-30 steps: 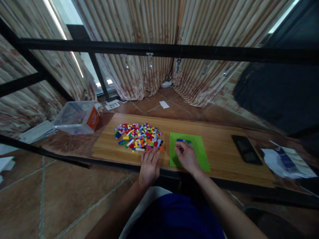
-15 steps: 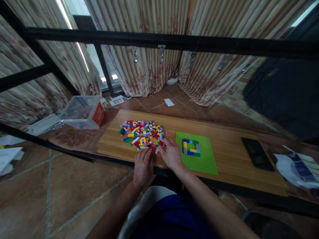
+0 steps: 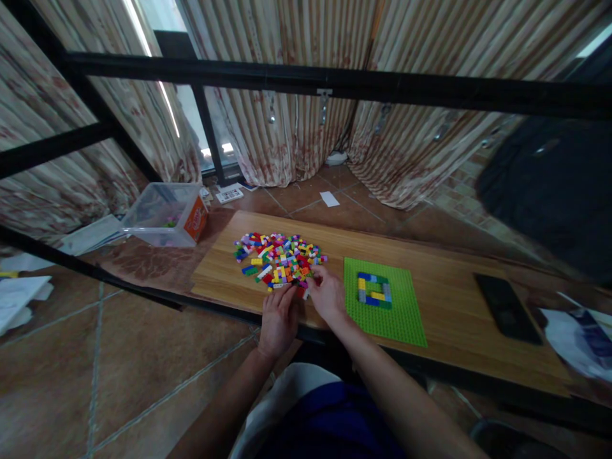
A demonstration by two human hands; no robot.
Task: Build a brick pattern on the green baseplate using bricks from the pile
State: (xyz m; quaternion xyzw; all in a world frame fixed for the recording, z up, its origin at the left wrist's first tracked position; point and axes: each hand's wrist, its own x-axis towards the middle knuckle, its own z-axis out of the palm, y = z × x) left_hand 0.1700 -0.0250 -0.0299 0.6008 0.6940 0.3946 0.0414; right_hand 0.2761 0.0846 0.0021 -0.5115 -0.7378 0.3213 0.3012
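Note:
A pile of small coloured bricks (image 3: 280, 258) lies on a wooden board (image 3: 430, 280). To its right sits a green baseplate (image 3: 401, 312) carrying a small rectangular ring of blue, yellow, grey and green bricks (image 3: 374, 291). My left hand (image 3: 278, 317) rests at the pile's near edge, fingers lying flat and close together. Beside it, my right hand (image 3: 327, 294) reaches into the pile's right side, fingertips curled among the bricks; whether it holds one is hidden.
A clear plastic box with an orange label (image 3: 165, 214) stands left of the board. A black phone (image 3: 507, 308) lies at the right, with papers (image 3: 581, 341) beyond it. A black metal bar (image 3: 335, 83) crosses overhead, curtains behind it.
My right hand left the baseplate and moved left to the brick pile, uncovering the brick ring. My left hand stayed at the pile's near edge. The view shifted slightly.

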